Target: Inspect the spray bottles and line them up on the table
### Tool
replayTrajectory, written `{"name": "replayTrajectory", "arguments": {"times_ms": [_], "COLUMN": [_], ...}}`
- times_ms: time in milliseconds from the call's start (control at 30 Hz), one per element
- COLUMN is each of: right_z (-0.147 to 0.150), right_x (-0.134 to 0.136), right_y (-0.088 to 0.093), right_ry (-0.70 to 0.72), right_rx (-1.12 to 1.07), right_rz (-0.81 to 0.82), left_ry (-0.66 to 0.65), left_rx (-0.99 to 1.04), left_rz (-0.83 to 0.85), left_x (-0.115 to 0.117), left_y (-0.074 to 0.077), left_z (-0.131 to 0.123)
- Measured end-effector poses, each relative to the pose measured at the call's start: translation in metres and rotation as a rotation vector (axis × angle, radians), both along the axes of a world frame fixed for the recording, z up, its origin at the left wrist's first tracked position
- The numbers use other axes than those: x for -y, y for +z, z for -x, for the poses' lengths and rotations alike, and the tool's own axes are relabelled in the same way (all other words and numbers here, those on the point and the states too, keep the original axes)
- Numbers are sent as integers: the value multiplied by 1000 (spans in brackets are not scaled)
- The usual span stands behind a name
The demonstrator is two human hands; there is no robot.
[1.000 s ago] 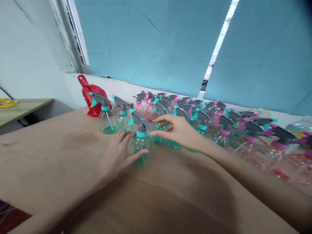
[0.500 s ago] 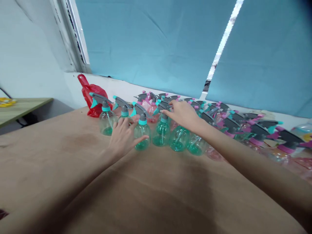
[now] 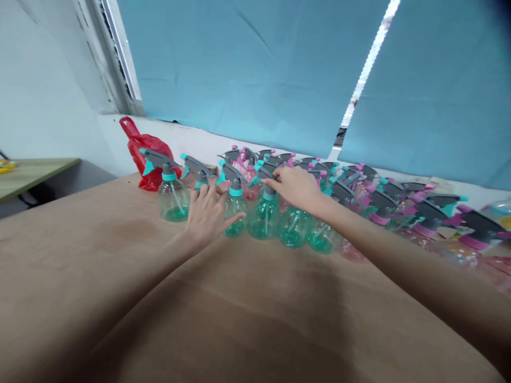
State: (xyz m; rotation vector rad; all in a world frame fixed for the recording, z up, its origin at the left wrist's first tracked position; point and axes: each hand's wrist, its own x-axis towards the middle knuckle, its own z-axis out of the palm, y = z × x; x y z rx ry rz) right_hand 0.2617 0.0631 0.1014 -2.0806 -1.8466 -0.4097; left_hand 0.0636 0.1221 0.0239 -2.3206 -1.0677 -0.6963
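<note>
L fingers (image 3: 204,198) wide, green btl (image 3: 237,205) btwn, R fingers (image 3: 268,183) pinching adj. btl (image 3: 264,217) up top

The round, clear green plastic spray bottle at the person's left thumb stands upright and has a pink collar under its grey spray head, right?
Not quite: the collar is turquoise, not pink, as the head view shows. The round, clear green plastic spray bottle does stand upright at the thumb of the left hand.
</note>
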Motion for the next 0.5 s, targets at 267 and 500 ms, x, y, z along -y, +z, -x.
{"name": "replayTrajectory", "arguments": {"times_ms": [267, 500], "right_z": [0, 2], "right_x": [9, 28], "right_y": [1, 4], "right_ry": [30, 100], "right_rx": [-17, -54], "right_rz": [-3, 21], "left_ry": [-4, 0], "left_rx": [19, 55], "left_rz": [25, -38], "left_x": [-6, 22], "left_y": [-2, 6], "left_z": [-4, 3]}}
